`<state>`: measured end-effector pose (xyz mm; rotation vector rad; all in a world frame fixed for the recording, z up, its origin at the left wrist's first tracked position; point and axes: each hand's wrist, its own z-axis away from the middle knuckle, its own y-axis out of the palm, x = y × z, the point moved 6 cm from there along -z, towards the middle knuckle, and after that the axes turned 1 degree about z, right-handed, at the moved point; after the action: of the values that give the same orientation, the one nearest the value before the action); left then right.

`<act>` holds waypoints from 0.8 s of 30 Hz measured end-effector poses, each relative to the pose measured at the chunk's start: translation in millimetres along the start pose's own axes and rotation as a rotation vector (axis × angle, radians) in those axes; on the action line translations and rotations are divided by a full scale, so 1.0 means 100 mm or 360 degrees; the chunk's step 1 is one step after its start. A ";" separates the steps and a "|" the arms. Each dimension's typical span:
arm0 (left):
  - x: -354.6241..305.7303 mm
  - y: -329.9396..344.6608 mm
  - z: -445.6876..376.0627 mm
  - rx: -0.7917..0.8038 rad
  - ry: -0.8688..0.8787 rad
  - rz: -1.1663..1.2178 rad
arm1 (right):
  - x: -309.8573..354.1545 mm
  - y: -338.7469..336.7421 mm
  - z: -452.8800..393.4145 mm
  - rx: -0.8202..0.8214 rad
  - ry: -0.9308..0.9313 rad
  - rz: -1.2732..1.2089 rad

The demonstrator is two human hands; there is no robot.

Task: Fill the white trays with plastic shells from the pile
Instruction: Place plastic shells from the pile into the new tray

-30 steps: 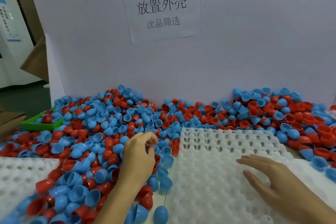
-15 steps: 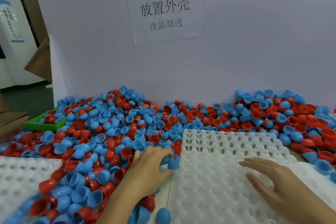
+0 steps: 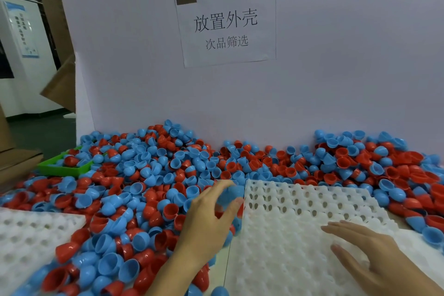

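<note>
With a blue shell (image 3: pixel 229 196) pinched in its curled fingers just beside the tray (image 3: pixel 300 202), the left hand (image 3: pixel 206 221) should seat it squarely in a far-corner pocket, while the right hand (image 3: pixel 370 255) lies flat and empty, steadying the tray beside the pile (image 3: pixel 149 175).

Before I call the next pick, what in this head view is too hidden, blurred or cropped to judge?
- Left hand grip: motion blur smears the blue shell at its fingertips; actual hold unclear.
- White tray near rows: the right hand covers some, the bottom edge crops the rest.
- Second tray: cut off at the left edge.
- Green bin: shells bury its contents.
</note>
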<state>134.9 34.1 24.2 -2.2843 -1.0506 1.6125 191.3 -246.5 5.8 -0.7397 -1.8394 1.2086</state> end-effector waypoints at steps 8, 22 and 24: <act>-0.23 0.36 0.12 0.0310 0.0168 0.0214 | 0.09 -0.11 0.06 -0.0067 -0.0076 0.0159; -0.37 0.76 0.29 0.0622 0.0027 0.0818 | 0.48 -0.04 0.12 -0.0284 -0.0002 -0.0752; -0.39 0.79 0.32 0.0662 0.0011 0.0879 | 0.52 -0.02 0.13 -0.0233 -0.0011 -0.0782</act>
<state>135.8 -56.5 2.1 -2.3826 -0.0404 1.7794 153.8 -211.1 20.4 -0.3254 -1.9779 0.7650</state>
